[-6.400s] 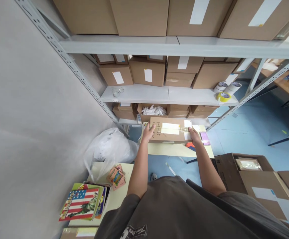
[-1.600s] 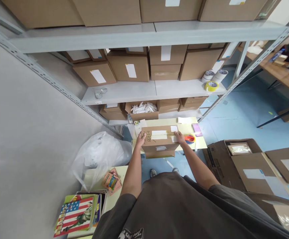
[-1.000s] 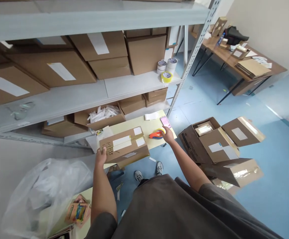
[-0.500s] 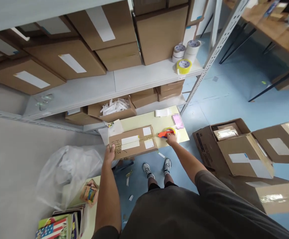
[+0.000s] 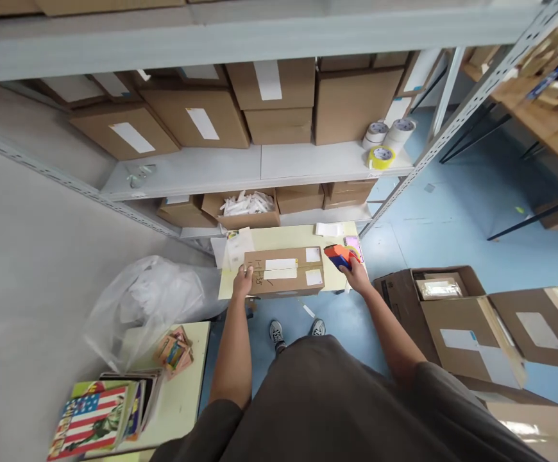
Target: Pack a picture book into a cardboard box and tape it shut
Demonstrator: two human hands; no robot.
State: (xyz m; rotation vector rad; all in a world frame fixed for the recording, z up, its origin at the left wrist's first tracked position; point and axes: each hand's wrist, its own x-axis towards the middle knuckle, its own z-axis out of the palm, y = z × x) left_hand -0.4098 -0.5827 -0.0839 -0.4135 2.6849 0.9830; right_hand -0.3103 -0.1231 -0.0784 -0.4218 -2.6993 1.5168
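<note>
A long cardboard box [image 5: 283, 285] with white labels and handwriting lies on the pale yellow table [image 5: 279, 238]. My left hand [image 5: 243, 281] grips its left end, the thumb on top. To the right of the box, my right hand [image 5: 356, 274] is closed round a red and blue tape dispenser [image 5: 340, 256], held up beside the box without touching it. A roll of yellow tape shows at the dispenser, partly hidden by my fingers. Behind my right hand lies a pink item [image 5: 355, 242] whose kind I cannot make out.
Shelving [image 5: 308, 163] behind the table bears cardboard boxes and tape rolls [image 5: 381, 158]. An open carton [image 5: 253, 220] of white pieces sits on the lower shelf. Plastic wrap [image 5: 158, 295] and magazines [image 5: 96, 417] are at the left. Open cartons [image 5: 471, 327] stand on the floor at right.
My right hand has lifted the tape dispenser off the table and tilted it. My left hand stays on the box's left end. The camera view has shifted.
</note>
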